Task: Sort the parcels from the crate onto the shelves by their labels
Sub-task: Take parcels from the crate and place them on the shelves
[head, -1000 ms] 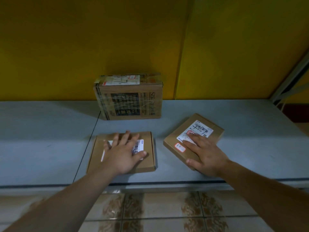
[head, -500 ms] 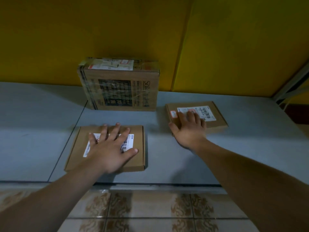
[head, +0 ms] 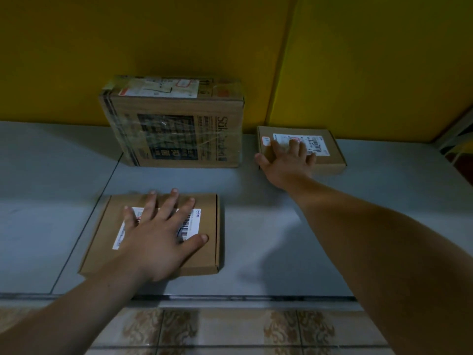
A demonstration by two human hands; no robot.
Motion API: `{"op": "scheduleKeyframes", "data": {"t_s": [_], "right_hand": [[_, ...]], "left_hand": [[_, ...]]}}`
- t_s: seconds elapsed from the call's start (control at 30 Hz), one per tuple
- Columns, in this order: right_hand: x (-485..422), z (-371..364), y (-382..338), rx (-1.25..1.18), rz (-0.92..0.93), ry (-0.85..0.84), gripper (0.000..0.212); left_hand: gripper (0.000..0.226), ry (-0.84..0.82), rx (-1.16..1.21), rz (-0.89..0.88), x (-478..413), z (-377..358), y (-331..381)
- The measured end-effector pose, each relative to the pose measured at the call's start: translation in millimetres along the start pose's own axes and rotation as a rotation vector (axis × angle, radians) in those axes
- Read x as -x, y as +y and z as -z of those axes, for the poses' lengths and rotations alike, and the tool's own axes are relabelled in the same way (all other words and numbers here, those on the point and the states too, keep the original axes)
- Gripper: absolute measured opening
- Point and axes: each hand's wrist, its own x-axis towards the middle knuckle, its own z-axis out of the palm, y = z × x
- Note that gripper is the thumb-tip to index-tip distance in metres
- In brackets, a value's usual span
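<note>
Three cardboard parcels lie on a grey shelf [head: 384, 213]. A flat square parcel [head: 207, 252] with a white barcode label sits near the front edge; my left hand [head: 158, 239] rests flat on its top with fingers spread. A smaller flat parcel [head: 330, 162] lies at the back right against the yellow wall; my right hand [head: 286, 162] presses on its near left part with straight fingers over its label. A taller taped box [head: 176, 134] with dark print stands at the back, between the two.
A yellow wall [head: 179, 42] closes the shelf at the back. A metal upright [head: 458, 129] shows at the far right. A seam [head: 84, 226] runs across the shelf left of the front parcel. Patterned floor tiles [head: 230, 329] lie below the shelf edge.
My right hand has pushed the smaller parcel from the front right, turning it square, back to the wall beside the tall box. My left hand has stayed flat on the front parcel.
</note>
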Motion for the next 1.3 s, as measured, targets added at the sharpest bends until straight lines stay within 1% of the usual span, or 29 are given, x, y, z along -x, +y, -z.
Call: {"op": "scheduleKeyframes", "data": {"t_s": [0.13, 0.23, 0.43, 0.57, 0.67, 0.8, 0.93, 1.03, 1.17, 1.23, 1.3], "right_hand": [[-2, 0, 1, -0.003, -0.015, 0.039, 0.076], [-2, -3, 1, 0.011, -0.007, 0.055, 0.077], [-3, -2, -1, 0.006, 0.010, 0.044, 0.080], [4, -1, -11, 0.030, 0.146, 0.107, 0.079], [12, 0, -32, 0.037, 0.276, 0.095, 0.075], [15, 0, -54, -0.007, 0.297, 0.080, 0.073], [16, -3, -64, 0.012, 0.324, 0.071, 0.075], [16, 0, -56, 0.036, 0.291, 0.081, 0.078], [20, -1, -26, 0.035, 0.049, 0.038, 0.083], [26, -5, -19, 0.028, 0.040, 0.000, 0.082], [30, -8, -22, 0.034, 0.093, -0.006, 0.081]], "left_hand": [[0.107, -0.007, 0.001, -0.004, 0, 1, 1], [0.100, 0.005, 0.006, 0.004, 1, 0, 2], [0.097, 0.017, 0.015, -0.001, 1, 0, 1], [0.097, 0.013, 0.014, -0.007, 2, 0, 1], [0.098, 0.015, 0.022, -0.007, 2, 0, 1], [0.098, 0.007, 0.021, -0.014, 2, 2, 1], [0.098, -0.002, 0.014, -0.015, 2, 2, 1], [0.098, -0.001, 0.018, -0.020, 2, 1, 1], [0.097, 0.011, 0.027, -0.024, 1, 0, 1], [0.097, 0.015, 0.030, -0.026, 1, 0, 1], [0.098, 0.022, 0.036, -0.026, 1, 0, 1]]}}
